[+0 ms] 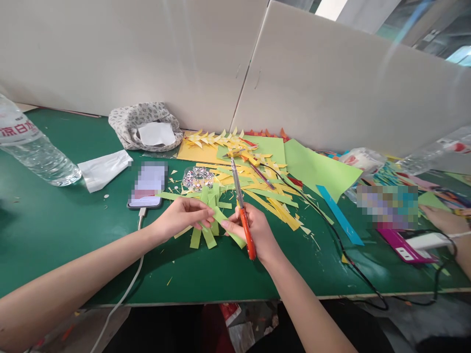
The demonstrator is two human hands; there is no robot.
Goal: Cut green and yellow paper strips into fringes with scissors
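Note:
Between my two hands is a light green paper strip (pixel 222 216). My left hand (pixel 186 214) pinches its upper left end with thumb and fingertips. The strip's lower right part lies under the thumb of my right hand (pixel 253 230). That same hand also holds a pair of scissors with orange handles (pixel 246 230), blades together and pointing away from me. More green strips (pixel 200 239) lie crossed on the table just below and behind my left hand. Yellow paper strips (pixel 279 208) spread out beyond my right hand.
A phone (pixel 147 184) on a white cable lies left, near a water bottle (pixel 40 142). A tray of sequins (pixel 198 178), a yellow glue gun (pixel 245 156) with black cord, green sheets (pixel 320 169) and a blue strip (pixel 340 215) lie ahead. Another person's hand (pixel 439 218) is at right.

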